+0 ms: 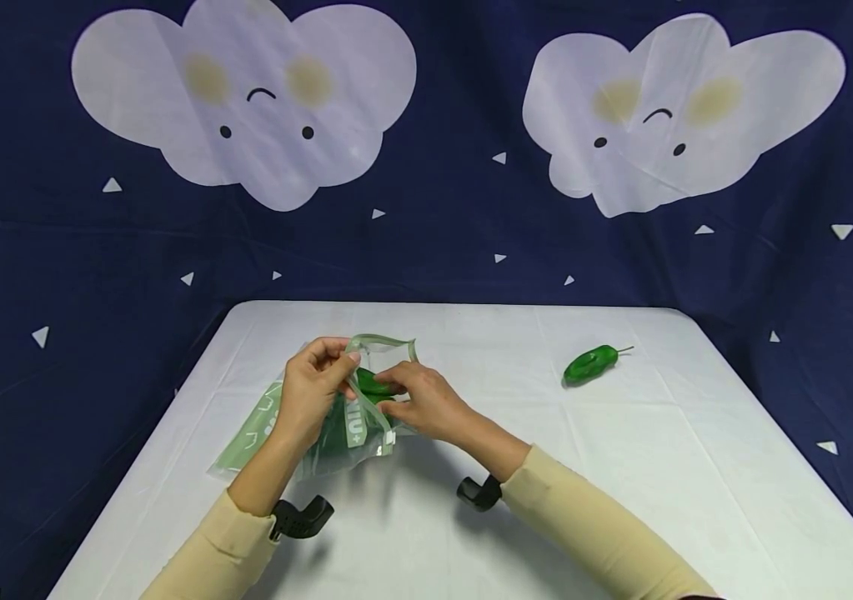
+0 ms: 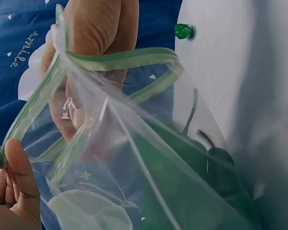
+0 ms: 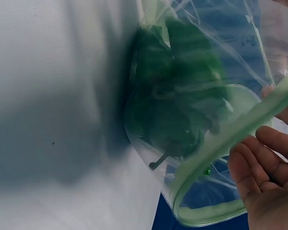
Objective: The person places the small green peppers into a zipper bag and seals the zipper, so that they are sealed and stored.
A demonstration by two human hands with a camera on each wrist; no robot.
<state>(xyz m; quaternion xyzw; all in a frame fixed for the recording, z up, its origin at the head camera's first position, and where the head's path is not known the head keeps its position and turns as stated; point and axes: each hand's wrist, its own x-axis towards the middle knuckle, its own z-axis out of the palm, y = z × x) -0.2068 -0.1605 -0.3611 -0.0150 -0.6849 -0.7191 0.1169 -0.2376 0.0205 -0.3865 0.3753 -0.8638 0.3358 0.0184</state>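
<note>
My left hand (image 1: 313,387) pinches the green zip edge of a clear zip bag (image 1: 354,412) at its mouth. In the left wrist view, the left thumb (image 2: 23,172) lies along that strip. The right hand (image 1: 429,400) reaches into the opening, its fingers slightly bent; the right wrist view shows its fingers (image 3: 252,163) with nothing visible between them. Green peppers (image 3: 177,86) with stems lie inside the bag, seen through the plastic. From the head view, green peppers (image 1: 372,383) appear just beyond the right fingertips, partly hidden.
One more green pepper (image 1: 591,365) lies on the white table (image 1: 516,358), to the right of the bag. A dark blue cloth (image 1: 464,217) with clouds hangs behind the table. Black wrist cameras (image 1: 302,517) sit under both forearms.
</note>
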